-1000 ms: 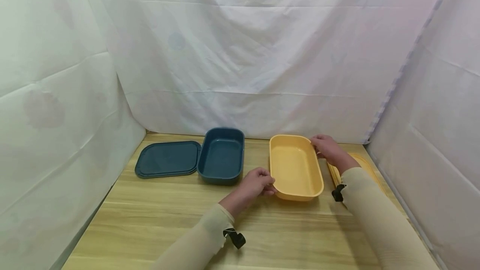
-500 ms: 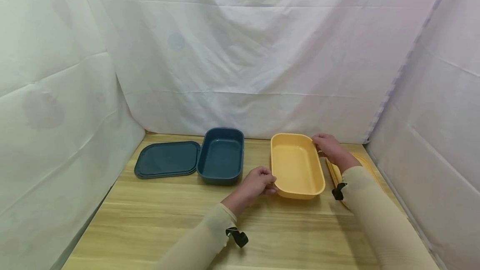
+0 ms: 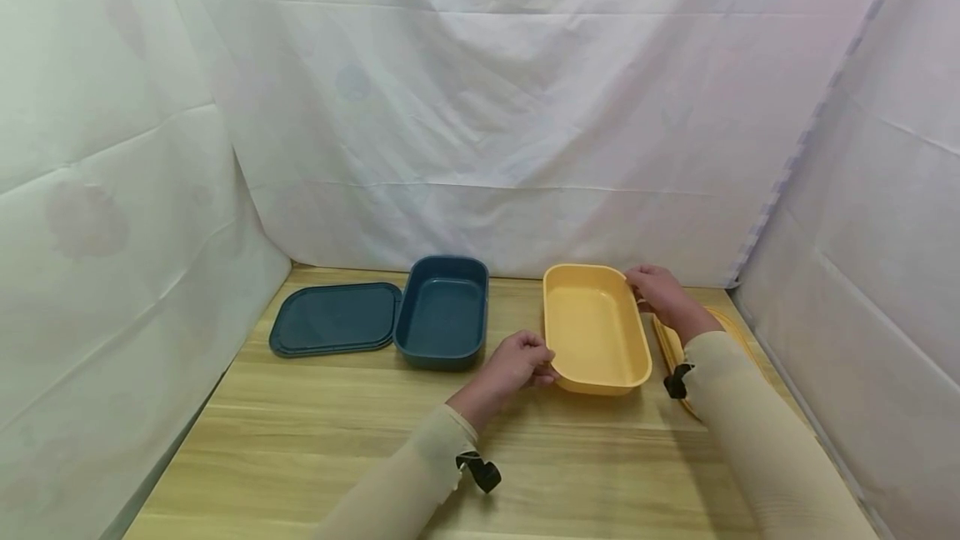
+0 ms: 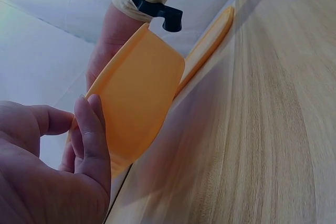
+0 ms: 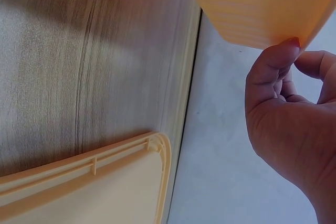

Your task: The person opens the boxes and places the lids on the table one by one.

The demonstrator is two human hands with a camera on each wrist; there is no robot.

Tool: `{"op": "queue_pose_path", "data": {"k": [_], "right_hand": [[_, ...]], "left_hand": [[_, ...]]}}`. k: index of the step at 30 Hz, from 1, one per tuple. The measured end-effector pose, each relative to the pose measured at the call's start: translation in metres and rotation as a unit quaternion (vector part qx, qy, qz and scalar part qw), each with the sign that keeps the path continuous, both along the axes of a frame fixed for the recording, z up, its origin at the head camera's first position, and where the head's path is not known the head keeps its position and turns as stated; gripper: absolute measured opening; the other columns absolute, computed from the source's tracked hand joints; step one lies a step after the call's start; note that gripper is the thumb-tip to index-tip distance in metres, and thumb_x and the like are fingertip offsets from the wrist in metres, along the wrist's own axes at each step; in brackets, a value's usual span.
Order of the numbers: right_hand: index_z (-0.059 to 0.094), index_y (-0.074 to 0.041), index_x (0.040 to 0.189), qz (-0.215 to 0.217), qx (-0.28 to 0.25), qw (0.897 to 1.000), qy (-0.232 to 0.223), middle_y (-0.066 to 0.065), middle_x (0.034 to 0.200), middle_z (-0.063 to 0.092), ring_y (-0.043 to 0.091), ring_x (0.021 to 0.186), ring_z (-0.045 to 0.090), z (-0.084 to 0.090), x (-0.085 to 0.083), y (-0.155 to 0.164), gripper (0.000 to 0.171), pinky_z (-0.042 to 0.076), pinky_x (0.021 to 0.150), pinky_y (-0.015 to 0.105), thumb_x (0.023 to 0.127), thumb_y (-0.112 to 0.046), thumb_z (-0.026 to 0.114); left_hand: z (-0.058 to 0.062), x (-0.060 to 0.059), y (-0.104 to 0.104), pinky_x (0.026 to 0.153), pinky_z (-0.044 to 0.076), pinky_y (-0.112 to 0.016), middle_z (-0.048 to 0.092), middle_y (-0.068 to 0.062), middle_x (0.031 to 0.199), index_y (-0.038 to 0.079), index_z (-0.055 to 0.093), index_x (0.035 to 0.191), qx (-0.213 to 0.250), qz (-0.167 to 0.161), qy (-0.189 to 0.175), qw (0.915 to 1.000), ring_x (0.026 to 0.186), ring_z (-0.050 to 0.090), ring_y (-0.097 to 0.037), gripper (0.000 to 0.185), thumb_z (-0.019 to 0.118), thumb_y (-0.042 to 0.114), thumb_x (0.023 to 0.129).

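Observation:
A yellow rectangular container (image 3: pixel 596 330) is held slightly above the wooden table (image 3: pixel 315 432), right of centre. My left hand (image 3: pixel 517 365) grips its near left corner; in the left wrist view the fingers (image 4: pixel 89 135) curl at the container's rim (image 4: pixel 134 103). My right hand (image 3: pixel 656 290) pinches the far right corner, and the right wrist view shows the thumb (image 5: pixel 270 69) pressed against the container's wall (image 5: pixel 257 3). A yellow lid (image 3: pixel 675 344) lies on the table under my right forearm, also seen as the yellow lid (image 5: pixel 89 192).
A dark blue container (image 3: pixel 444 311) stands open at the table's back, with its blue lid (image 3: pixel 335 318) flat to its left. White cloth walls (image 3: pixel 480 107) close in the back and both sides.
Both hands have lifted the yellow container a little and shifted it slightly to the right and back. The blue container and lid have not moved.

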State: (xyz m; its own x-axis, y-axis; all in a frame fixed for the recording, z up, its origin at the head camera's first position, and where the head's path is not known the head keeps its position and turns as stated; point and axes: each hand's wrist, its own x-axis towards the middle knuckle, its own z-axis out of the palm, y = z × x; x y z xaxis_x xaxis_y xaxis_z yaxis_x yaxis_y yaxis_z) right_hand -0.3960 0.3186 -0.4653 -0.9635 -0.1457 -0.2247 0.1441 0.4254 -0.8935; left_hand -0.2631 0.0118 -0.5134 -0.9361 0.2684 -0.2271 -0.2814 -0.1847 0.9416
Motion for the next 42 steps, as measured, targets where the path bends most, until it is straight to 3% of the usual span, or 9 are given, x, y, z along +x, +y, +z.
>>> {"op": "queue_pose_path", "data": {"k": [16, 25, 32, 42], "right_hand": [[0.059, 0.005, 0.132, -0.015, 0.0, 1.0, -0.006, 0.009, 0.109, 0.062, 0.02, 0.094, 0.063, 0.003, -0.004, 0.002, 0.035, 0.06, 0.08, 0.033, 0.115, -0.023, 0.048], [0.06, 0.003, 0.123, -0.028, 0.008, 1.0, -0.002, 0.006, 0.106, 0.061, 0.019, 0.093, 0.063, 0.004, -0.007, 0.005, 0.032, 0.06, 0.079, 0.031, 0.115, -0.025, 0.048], [0.059, 0.007, 0.135, -0.03, 0.003, 1.0, 0.004, 0.007, 0.11, 0.063, 0.016, 0.092, 0.066, 0.004, -0.008, 0.008, 0.041, 0.061, 0.081, 0.031, 0.117, -0.029, 0.049], [0.056, 0.007, 0.138, -0.035, -0.005, 0.999, -0.01, 0.008, 0.113, 0.061, 0.014, 0.092, 0.065, 0.001, -0.014, 0.017, 0.042, 0.06, 0.079, 0.029, 0.119, -0.028, 0.045]], "left_hand": [[0.003, -0.004, 0.005, 0.067, 0.06, -0.026, 0.07, -0.013, 0.099, 0.006, 0.063, 0.105, -0.02, 0.009, -0.005, 0.9997, 0.078, 0.078, -0.02, 0.008, 0.07, 0.008, 0.104], [0.006, -0.007, 0.008, 0.067, 0.061, -0.026, 0.069, -0.012, 0.094, 0.006, 0.064, 0.106, -0.018, 0.014, -0.004, 0.9997, 0.076, 0.077, -0.019, 0.008, 0.071, 0.009, 0.104], [0.004, -0.011, 0.013, 0.068, 0.061, -0.026, 0.07, -0.012, 0.094, 0.004, 0.065, 0.107, -0.01, 0.016, 0.003, 0.9998, 0.075, 0.076, -0.018, 0.006, 0.07, 0.007, 0.105], [0.004, -0.013, 0.019, 0.069, 0.061, -0.026, 0.068, -0.01, 0.096, 0.005, 0.065, 0.107, 0.001, 0.014, 0.003, 0.9999, 0.075, 0.076, -0.017, 0.005, 0.069, 0.007, 0.105]]}}
